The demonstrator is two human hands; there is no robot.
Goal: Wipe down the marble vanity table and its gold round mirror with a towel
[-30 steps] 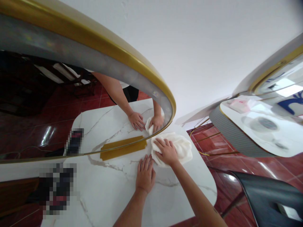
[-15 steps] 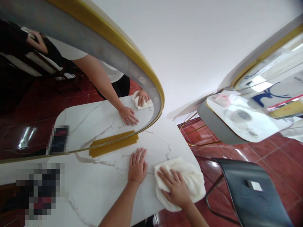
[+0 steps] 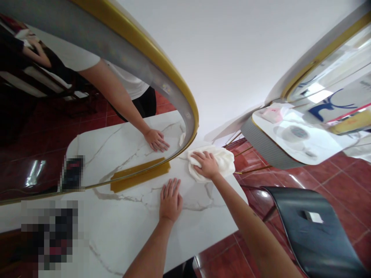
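Observation:
My left hand lies flat and open on the white marble tabletop, fingers stretched toward the mirror. My right hand presses down on a bunched white cloth at the table's far right corner, beside the mirror's lower edge. Its fingers are spread over the cloth rather than wrapped round it. A large oval mirror with a gold frame stands at the back of the table and reflects both arms.
A gold base strip holds the mirror on the table. A black chair stands to the right over red floor tiles. A second gold-framed mirror and white table sit further right. Blurred dark items lie at the table's left.
My right hand has pushed the cloth from the table's near right edge back up to the far corner by the mirror. My left hand has stayed flat in place.

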